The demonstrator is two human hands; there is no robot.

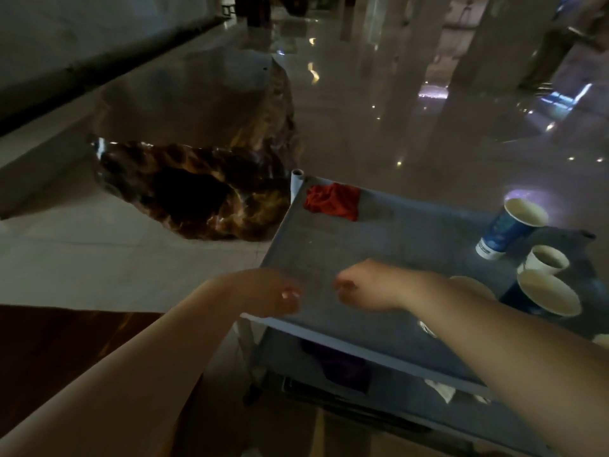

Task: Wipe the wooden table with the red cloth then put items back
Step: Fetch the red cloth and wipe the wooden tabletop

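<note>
Dim lobby. A person's left hand (270,291) and right hand (365,285), both loosely curled and holding nothing, hover over a grey cart (379,245). The red cloth (333,201) lies crumpled at its far-left corner. 4 paper cups (510,225) stand right. A glossy wooden desk (184,127) sits far left.

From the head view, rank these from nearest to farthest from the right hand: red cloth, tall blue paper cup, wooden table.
From the right hand:
1. Red cloth, ahead of the hand, at the far corner of the cart's top shelf.
2. Tall blue paper cup, out to the right on the same shelf; close to the cloth's distance, hard to separate.
3. Wooden table, on the floor beyond the cart, front-left.
</note>
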